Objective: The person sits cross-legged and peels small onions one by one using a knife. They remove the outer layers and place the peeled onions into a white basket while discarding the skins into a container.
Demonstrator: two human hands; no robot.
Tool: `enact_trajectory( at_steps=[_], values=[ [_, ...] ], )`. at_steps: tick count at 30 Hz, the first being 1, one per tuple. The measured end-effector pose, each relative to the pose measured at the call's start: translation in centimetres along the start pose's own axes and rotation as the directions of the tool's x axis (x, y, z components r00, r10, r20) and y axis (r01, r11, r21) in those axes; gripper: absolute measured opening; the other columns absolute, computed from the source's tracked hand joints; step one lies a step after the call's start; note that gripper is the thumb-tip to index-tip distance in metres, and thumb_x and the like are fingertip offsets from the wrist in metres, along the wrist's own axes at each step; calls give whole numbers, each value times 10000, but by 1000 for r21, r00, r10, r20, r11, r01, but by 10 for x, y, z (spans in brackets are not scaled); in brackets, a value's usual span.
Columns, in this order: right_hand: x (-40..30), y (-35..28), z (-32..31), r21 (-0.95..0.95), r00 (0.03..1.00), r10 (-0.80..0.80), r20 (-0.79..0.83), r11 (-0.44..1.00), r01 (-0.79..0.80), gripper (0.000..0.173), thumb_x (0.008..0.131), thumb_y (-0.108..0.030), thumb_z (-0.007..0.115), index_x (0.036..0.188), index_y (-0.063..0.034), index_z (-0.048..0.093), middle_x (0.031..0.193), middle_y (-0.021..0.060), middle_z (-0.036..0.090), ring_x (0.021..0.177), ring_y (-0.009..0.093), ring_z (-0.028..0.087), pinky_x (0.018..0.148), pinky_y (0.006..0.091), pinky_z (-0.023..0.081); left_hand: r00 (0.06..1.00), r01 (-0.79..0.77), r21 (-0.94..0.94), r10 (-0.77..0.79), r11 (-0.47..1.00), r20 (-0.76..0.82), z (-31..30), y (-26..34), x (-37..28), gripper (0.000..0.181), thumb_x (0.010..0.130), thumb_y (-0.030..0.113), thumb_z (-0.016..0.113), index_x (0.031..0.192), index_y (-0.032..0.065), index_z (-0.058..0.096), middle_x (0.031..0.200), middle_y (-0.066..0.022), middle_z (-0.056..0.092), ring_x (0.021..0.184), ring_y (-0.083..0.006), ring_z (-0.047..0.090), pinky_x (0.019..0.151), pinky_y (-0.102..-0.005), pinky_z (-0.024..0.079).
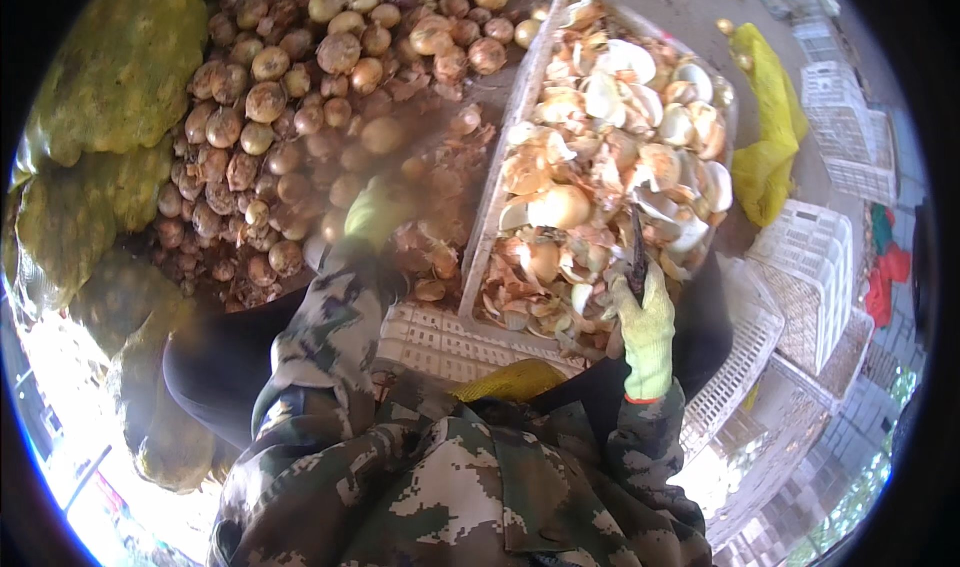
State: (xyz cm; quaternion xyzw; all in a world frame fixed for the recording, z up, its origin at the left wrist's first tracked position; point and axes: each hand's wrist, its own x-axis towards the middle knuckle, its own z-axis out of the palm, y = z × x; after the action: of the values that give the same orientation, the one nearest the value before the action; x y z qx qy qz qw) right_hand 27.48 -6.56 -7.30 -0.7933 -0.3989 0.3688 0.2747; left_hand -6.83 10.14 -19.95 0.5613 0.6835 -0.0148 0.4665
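Observation:
My right hand point(643, 323), in a yellow-green knit glove, grips a dark, narrow knife point(638, 244) whose blade points away from me. It is over the near right part of a white plastic crate point(491, 218) filled with onion peels and cut pieces point(600, 154). A whole-looking onion point(559, 206) lies among the scraps. To the left, my gloved left hand point(379, 211) reaches over the near right side of a heap of unpeeled onions point(262, 102). That area is blurred, so its fingers and anything in them cannot be made out.
Full yellow mesh sacks point(112, 72) line the left side. Loose brown skins point(450, 162) lie between heap and crate. Right of the crate are a yellow mesh bag point(766, 139) and several white plastic baskets point(806, 267). Another perforated crate point(442, 342) sits at the filled crate's near end.

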Motion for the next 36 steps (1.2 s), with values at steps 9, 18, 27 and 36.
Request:
enact_trajectory(
  at_steps=[9, 18, 27, 36],
  values=[
    [-67, -16, -21, 404, 990, -34, 139, 914, -26, 352, 1014, -269, 678, 1258, -19, 632, 827, 36, 718, 585, 105, 630, 511, 272, 489, 978, -24, -980, 197, -198, -64, -2, 22, -106, 504, 954, 507, 669, 1318, 166, 597, 1248, -92, 658, 1100, -281, 653, 704, -380, 580],
    [-140, -55, 31, -110, 692, -713, -117, 701, 704, 296, 937, -249, 730, 1190, -110, 662, 829, 117, 738, 673, 330, 708, 573, 409, 549, 775, 14, -981, 622, -193, -111, 32, 65, -213, 572, 1043, 398, 580, 1472, 46, 442, 1402, -193, 567, 1280, -454, 577, 987, -517, 596],
    [-164, -54, 31, -269, 603, -783, -153, 620, 737, 306, 945, -261, 713, 1207, -122, 635, 696, 68, 667, 564, 266, 664, 520, 424, 512, 733, -166, -978, 647, -126, -207, 43, 73, -260, 528, 1012, 409, 635, 1397, 72, 505, 1257, -119, 602, 1147, -280, 598, 992, -456, 524],
    [-172, -53, 24, -459, 581, -810, -80, 547, 700, 394, 939, -276, 691, 1242, -48, 586, 776, 77, 671, 596, 256, 673, 548, 421, 544, 764, -362, -918, 615, 159, -195, 29, 64, -271, 705, 848, 262, 795, 1425, 14, 476, 1264, -87, 604, 1102, -211, 626, 995, -364, 522]
  ],
)
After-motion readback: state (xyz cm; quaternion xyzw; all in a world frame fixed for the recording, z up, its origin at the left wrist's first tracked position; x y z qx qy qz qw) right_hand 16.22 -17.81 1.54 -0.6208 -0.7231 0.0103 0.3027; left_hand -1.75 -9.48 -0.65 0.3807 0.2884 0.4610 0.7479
